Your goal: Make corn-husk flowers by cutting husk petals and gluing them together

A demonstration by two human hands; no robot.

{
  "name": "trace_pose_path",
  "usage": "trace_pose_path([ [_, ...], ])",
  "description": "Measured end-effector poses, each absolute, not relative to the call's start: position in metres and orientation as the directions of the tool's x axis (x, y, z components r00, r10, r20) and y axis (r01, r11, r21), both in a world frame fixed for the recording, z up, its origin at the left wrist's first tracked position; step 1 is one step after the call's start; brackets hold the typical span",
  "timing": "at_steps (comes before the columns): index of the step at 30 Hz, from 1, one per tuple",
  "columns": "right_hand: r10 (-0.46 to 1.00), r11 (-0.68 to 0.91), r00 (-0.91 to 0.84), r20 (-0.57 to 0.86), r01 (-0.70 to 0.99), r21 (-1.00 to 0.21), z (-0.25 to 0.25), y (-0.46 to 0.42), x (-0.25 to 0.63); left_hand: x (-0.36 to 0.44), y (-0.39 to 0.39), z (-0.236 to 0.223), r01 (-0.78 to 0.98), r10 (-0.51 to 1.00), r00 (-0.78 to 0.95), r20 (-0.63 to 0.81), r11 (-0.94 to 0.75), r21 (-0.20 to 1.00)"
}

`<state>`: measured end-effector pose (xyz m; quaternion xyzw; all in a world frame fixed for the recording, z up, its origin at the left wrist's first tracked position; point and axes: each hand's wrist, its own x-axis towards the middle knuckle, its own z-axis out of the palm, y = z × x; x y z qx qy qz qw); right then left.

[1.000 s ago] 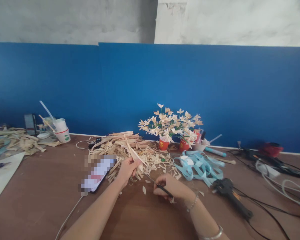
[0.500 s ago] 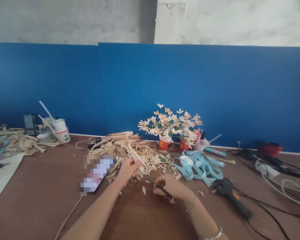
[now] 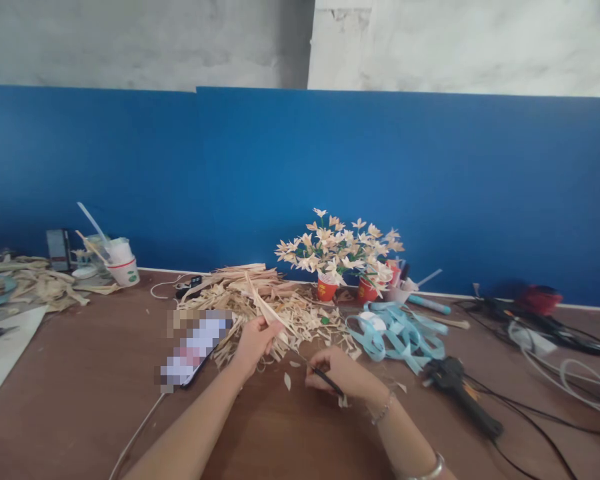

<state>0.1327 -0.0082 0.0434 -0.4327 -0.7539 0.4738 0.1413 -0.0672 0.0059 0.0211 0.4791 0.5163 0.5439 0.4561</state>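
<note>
Over the brown table [image 3: 105, 353], left hand [image 3: 251, 344] pinches pale strip [image 3: 266, 308], right hand [image 3: 341, 371] clasps dark-handled tool [image 3: 327, 381]; both scarcely moved since earlier. Red cups [image 3: 325, 291] hold pale flowers [image 3: 325, 235].

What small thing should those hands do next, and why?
I'd suggest bringing the dark-handled tool in the right hand up to the near end of the pale strip. The left hand holds that strip raised, the tool points towards it, and a small petal-shaped piece lies on the table between the forearms.
</note>
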Motion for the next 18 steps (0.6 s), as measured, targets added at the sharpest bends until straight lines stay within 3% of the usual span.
trace_pose_path([
  [18,0.820,0.155,-0.540,-0.190,0.528,-0.835,0.0444,-0.0096,0.1316,-0.0577,-0.0009,0.0291,-0.100,0.959,-0.282,0.027,-0.058,0.993],
])
